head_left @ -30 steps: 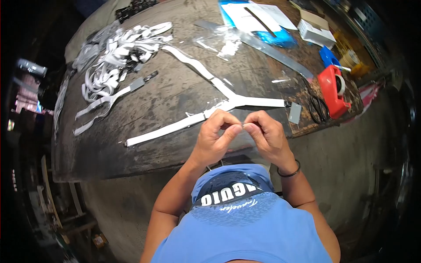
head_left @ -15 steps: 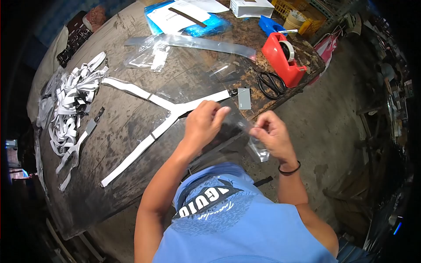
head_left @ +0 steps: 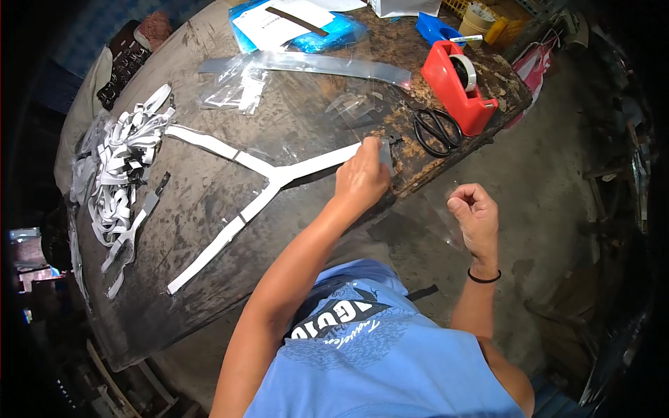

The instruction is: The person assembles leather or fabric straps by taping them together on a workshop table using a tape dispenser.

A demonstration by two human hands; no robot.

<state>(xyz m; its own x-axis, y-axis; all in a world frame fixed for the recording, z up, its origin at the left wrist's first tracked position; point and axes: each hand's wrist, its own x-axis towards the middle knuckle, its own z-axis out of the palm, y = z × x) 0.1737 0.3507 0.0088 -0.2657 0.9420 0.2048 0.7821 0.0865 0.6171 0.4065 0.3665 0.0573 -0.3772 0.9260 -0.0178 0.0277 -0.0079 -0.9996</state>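
Note:
White Y-shaped suspenders lie spread on the dark worktable, with a grey card at their right end. My left hand is closed at that end, its fingers pinching the card and partly covering it. Beyond the table's front edge, my right hand pinches a thin clear plastic bag, which hangs to the left of the fingers. The bag is see-through, so its outline is hard to follow.
A red tape dispenser and black scissors stand near the right edge. A pile of white straps lies at left, beside another strap with a grey card. Clear plastic and blue packets lie at the back.
My left hand has moved right along the suspenders and closed on the grey card. My right hand has moved right with the plastic bag, away from the left hand.

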